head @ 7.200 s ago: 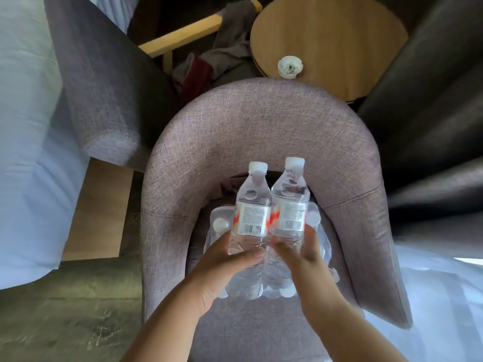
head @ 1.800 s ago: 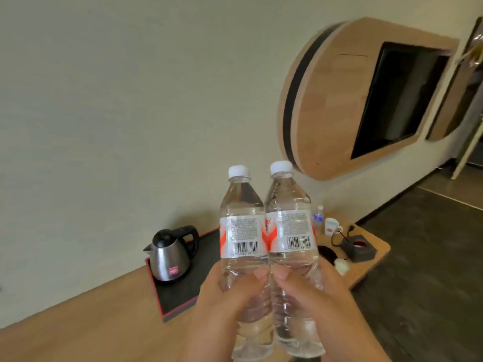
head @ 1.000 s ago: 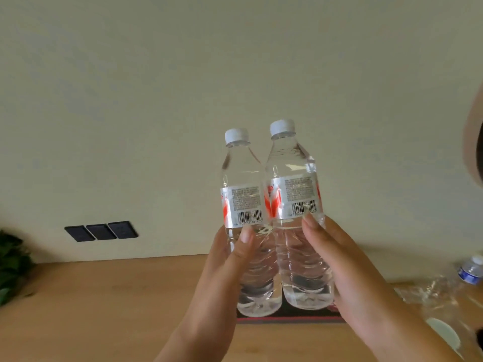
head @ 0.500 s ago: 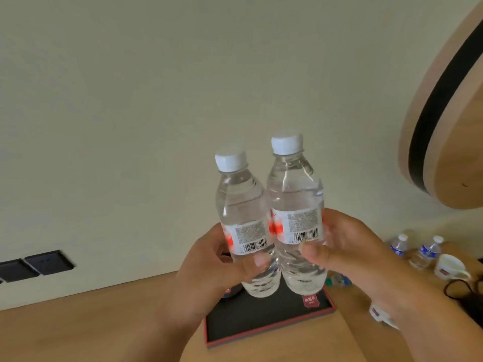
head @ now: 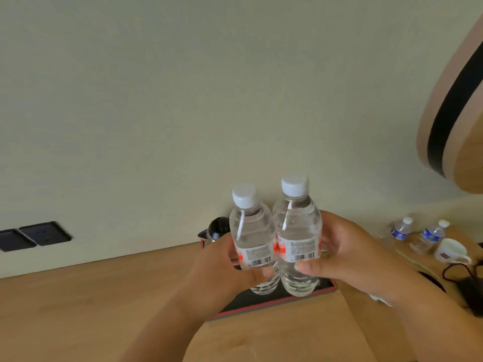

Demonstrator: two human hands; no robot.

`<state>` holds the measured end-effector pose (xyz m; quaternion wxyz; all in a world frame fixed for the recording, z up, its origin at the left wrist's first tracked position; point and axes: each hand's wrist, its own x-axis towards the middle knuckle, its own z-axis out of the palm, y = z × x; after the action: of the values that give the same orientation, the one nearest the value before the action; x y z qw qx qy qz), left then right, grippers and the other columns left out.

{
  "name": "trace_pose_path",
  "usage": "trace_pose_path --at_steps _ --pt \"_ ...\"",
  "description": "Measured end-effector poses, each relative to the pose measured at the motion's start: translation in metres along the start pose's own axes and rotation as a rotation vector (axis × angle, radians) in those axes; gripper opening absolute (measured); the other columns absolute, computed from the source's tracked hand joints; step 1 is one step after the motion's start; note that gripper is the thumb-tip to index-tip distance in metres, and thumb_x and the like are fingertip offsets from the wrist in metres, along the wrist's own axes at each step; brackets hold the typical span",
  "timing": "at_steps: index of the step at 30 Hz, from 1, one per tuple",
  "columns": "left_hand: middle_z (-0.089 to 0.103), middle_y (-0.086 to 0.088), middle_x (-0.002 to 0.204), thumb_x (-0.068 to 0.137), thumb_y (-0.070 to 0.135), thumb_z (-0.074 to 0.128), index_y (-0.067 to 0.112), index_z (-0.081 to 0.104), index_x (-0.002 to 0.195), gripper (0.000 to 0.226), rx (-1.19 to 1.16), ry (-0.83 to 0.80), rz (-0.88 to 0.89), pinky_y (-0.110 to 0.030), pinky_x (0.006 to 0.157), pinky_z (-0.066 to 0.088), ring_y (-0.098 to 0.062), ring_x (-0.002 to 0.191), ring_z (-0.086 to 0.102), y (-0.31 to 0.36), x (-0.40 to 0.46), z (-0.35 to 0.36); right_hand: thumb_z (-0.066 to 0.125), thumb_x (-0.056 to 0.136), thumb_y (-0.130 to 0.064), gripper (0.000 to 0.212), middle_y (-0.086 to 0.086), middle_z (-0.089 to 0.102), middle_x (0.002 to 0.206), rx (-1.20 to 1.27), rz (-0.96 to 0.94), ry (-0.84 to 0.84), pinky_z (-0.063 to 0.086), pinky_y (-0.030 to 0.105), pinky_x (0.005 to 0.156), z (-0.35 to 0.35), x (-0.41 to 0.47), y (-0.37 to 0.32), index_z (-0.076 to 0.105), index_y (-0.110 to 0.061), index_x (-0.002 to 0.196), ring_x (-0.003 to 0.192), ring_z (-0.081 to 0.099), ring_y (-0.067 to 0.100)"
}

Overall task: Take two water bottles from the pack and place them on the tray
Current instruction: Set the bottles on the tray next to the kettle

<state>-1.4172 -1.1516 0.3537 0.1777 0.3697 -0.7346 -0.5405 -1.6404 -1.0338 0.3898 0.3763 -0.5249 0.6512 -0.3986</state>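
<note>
I hold two clear water bottles with white caps and red-and-white labels side by side, upright. My left hand (head: pixel 224 267) grips the left bottle (head: pixel 252 231) around its lower half. My right hand (head: pixel 350 252) grips the right bottle (head: pixel 296 226) the same way. Their bases hang over, or just touch, the black tray with a red rim (head: pixel 264 301) on the wooden counter; I cannot tell which. The pack is out of view.
A steel kettle (head: pixel 218 228) stands at the tray's back, mostly hidden behind the bottles. To the right on the counter (head: pixel 78 304) are two small blue-labelled bottles (head: pixel 401 229), a white cup (head: pixel 452 252) and a black cable (head: pixel 460 273). Wall sockets (head: pixel 34 235) sit left.
Both bottles have come down from in front of the wall to the tray, and my hands still hold them. The view has tipped down a little; the kettle now shows behind them.
</note>
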Motion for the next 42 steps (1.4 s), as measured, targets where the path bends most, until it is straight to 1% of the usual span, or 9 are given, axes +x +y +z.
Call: trace_pose_path --at_steps 6,10,14,19,22,25,32,38,42 --pt "0.081 0.024 0.104 0.074 0.016 0.093 0.033 0.073 0.112 0.047 0.010 0.034 -0.151 -0.011 0.079 0.056 0.007 0.096 0.075 -0.048 0.006 0.055 0.092 0.074 -0.014 0.083 -0.021 0.076 0.123 -0.097 0.157 -0.153 0.056 0.036 0.108 0.001 0.012 0.078 0.051 -0.037 0.143 0.117 0.071 -0.002" --pt "0.080 0.021 0.104 0.068 0.027 0.094 0.038 0.070 0.111 0.050 0.055 0.013 -0.288 -0.017 0.083 0.061 0.002 0.094 0.076 -0.095 0.002 0.103 0.093 0.072 -0.025 0.069 -0.017 0.077 0.112 -0.193 0.222 -0.227 0.059 0.028 0.101 0.015 0.006 0.143 0.056 -0.044 0.127 0.108 0.072 -0.003" --pt "0.078 0.018 0.104 0.063 0.048 0.083 0.042 0.065 0.114 0.054 0.199 -0.020 -0.374 -0.029 0.093 0.060 0.002 0.097 0.073 -0.131 -0.001 0.144 0.090 0.066 -0.028 0.059 -0.006 0.078 0.105 -0.185 0.248 -0.245 0.060 0.046 0.096 0.033 -0.007 0.198 0.062 -0.033 0.118 0.102 0.076 0.013" --pt "0.068 0.022 0.120 0.065 0.062 0.069 0.042 0.054 0.127 0.067 0.304 -0.083 -0.449 -0.021 0.101 0.052 -0.005 0.116 0.067 -0.159 0.001 0.167 0.084 0.067 -0.022 0.061 -0.006 0.076 0.098 -0.182 0.309 -0.258 0.059 0.027 0.088 0.047 -0.019 0.228 0.055 -0.034 0.119 0.098 0.070 -0.002" --pt "0.058 0.022 0.119 0.078 0.051 0.076 0.043 0.039 0.128 0.063 0.285 -0.166 -0.492 -0.002 0.087 0.044 -0.001 0.109 0.059 -0.168 -0.002 0.167 0.081 0.067 -0.020 0.062 0.002 0.075 0.098 -0.195 0.331 -0.281 0.054 0.012 0.069 0.054 -0.024 0.243 0.053 -0.034 0.120 0.079 0.070 0.004" --pt "0.063 0.025 0.120 0.075 0.046 0.076 0.035 0.040 0.145 0.079 0.379 -0.097 -0.402 -0.006 0.093 0.045 -0.002 0.119 0.064 -0.173 0.002 0.171 0.077 0.066 -0.014 0.057 0.005 0.075 0.093 -0.159 0.334 -0.218 0.050 0.014 0.068 0.058 -0.027 0.251 0.055 -0.032 0.116 0.075 0.067 0.002" --pt "0.068 0.021 0.108 0.068 0.041 0.077 0.050 0.043 0.135 0.075 0.310 -0.057 -0.360 -0.017 0.087 0.051 -0.005 0.104 0.067 -0.172 0.008 0.169 0.079 0.068 -0.007 0.054 -0.026 0.076 0.092 -0.091 0.340 -0.172 0.049 0.010 0.070 0.056 -0.027 0.249 0.060 -0.031 0.113 0.079 0.070 -0.004" --pt "0.065 0.024 0.099 0.069 0.044 0.075 0.047 0.050 0.128 0.064 0.373 -0.054 -0.369 0.000 0.066 0.038 -0.002 0.090 0.061 -0.171 0.007 0.170 0.082 0.065 -0.013 0.061 -0.005 0.079 0.101 -0.117 0.342 -0.165 0.060 0.034 0.085 0.056 -0.028 0.250 0.058 -0.031 0.119 0.093 0.076 0.015" --pt "0.068 0.024 0.111 0.069 0.045 0.077 0.045 0.050 0.132 0.069 0.366 -0.065 -0.353 -0.016 0.079 0.047 -0.002 0.098 0.064 -0.170 0.005 0.169 0.082 0.066 -0.011 0.060 0.001 0.077 0.103 -0.139 0.333 -0.165 0.060 0.041 0.088 0.056 -0.029 0.246 0.058 -0.032 0.117 0.094 0.075 0.019"
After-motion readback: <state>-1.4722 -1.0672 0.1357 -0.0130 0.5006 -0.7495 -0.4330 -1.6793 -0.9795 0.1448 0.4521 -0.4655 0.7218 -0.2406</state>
